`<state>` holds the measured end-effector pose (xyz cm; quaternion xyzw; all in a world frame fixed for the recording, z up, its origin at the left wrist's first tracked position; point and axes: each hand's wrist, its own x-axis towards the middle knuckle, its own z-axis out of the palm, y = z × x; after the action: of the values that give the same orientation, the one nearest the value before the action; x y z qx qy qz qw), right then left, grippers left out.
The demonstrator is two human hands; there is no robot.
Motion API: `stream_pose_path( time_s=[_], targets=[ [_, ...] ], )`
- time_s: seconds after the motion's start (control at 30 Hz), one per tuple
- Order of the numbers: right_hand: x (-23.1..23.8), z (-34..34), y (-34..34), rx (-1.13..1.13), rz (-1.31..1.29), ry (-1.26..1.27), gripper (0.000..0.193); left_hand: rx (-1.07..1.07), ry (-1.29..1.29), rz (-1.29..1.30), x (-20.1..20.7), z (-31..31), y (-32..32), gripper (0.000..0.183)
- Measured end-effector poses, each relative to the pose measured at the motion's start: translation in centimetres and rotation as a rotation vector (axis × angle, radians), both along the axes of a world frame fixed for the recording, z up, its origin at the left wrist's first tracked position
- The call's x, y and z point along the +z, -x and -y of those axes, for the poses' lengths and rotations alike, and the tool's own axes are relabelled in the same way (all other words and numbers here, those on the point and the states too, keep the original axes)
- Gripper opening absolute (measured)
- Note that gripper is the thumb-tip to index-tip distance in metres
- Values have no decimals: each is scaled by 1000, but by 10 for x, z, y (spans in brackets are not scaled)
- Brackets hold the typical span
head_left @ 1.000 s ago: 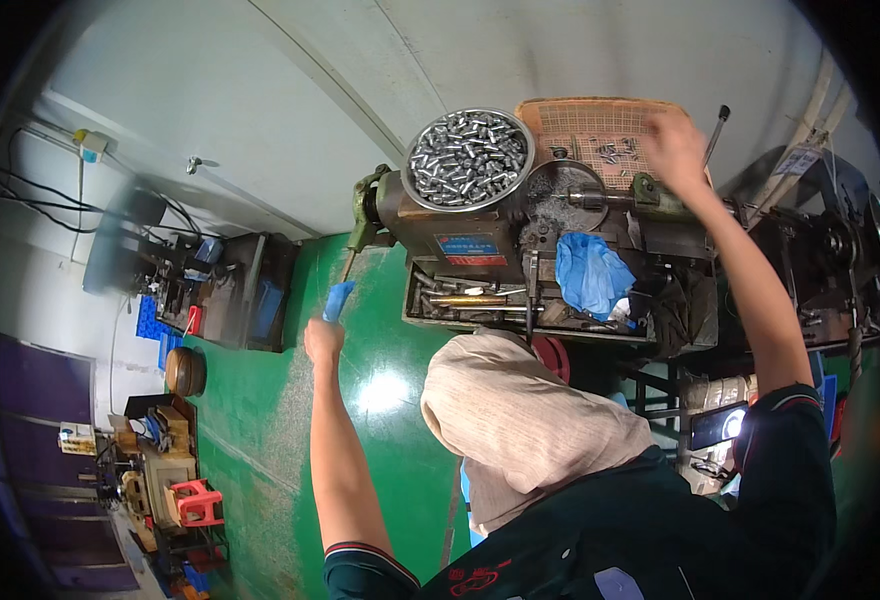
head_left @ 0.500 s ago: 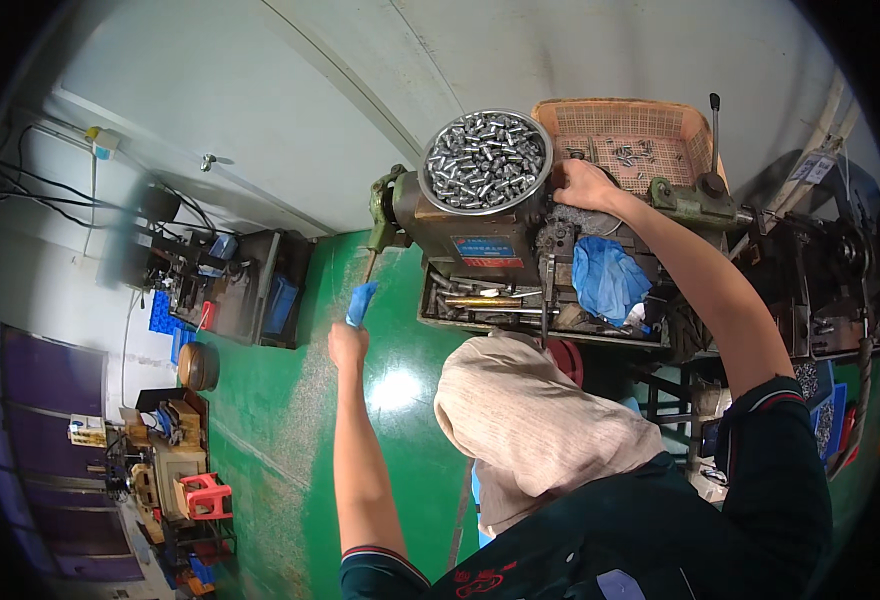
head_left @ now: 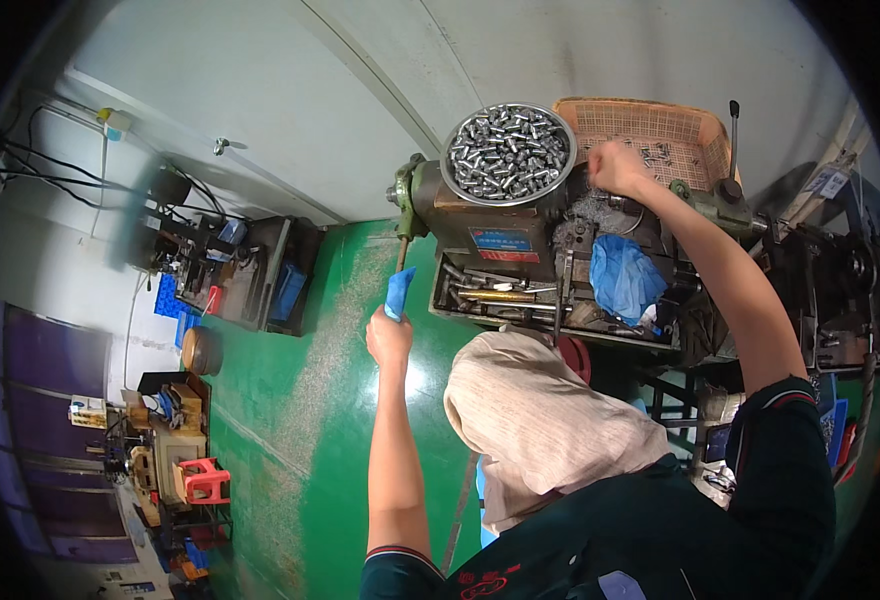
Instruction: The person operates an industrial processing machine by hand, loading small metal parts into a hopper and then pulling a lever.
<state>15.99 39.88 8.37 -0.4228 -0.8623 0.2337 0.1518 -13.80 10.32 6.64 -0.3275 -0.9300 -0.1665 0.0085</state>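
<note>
Lever (head_left: pixel 402 258), metal rod, at the left end of a lathe (head_left: pixel 452 230); lower end wrapped in blue material (head_left: pixel 399 292), with the left hand (head_left: pixel 389 338) closed around the wrapping. Right hand (head_left: pixel 616 168), bare, fingers bent, at the lathe's working end; whether a piece is pinched there cannot be told, as the fingers hide it. Chief risk, by judgement: a pull on the lever while the right fingers are in the mechanism, which could nip them or seat a piece crooked. Spindle motion cannot be told; if turning, it could catch a fingertip. Metal shavings (head_left: pixel 592 212), heaped just below the right hand: liable to cut bare skin, or to lodge under a part and tilt it. Round metal bowl (head_left: pixel 508 202), set on top of the lathe just beside the right hand, piled high with small metal parts (head_left: pixel 508 150): a knock from the wrist or machine shake could send some over the rim. Orange basket (head_left: pixel 640 120), behind the right hand, loose parts inside. Blue plastic sheet (head_left: pixel 625 280), crumpled, near the working end: could snag if drawn in. Upright handle (head_left: pixel 734 142), black-knobbed, beyond the right forearm: could be nudged by a wide arm swing.
</note>
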Motion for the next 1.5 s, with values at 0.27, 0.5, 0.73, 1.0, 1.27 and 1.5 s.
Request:
stream_pose_path(
  time_s=[0.27,0.5,0.73,1.0,1.27,1.5],
  targets=[
    [72,13,10,-58,-491,-357,14,15,24,13,0,-1,2,21],
    [82,2,29,283,-360,-205,19,19,11,22,4,-5,-3,20],
    [91,-9,32,409,-249,-146,20,14,11,18,4,-3,-2,22],
    [108,-9,10,339,-398,28,22,8,8,29,2,-2,-1,21],
    [13,-31,-6,-36,-507,162,20,2,0,36,3,-4,-1,22],
    [-17,4,10,-4,-141,147,34,17,-23,39,-1,-1,4,22]
  ],
)
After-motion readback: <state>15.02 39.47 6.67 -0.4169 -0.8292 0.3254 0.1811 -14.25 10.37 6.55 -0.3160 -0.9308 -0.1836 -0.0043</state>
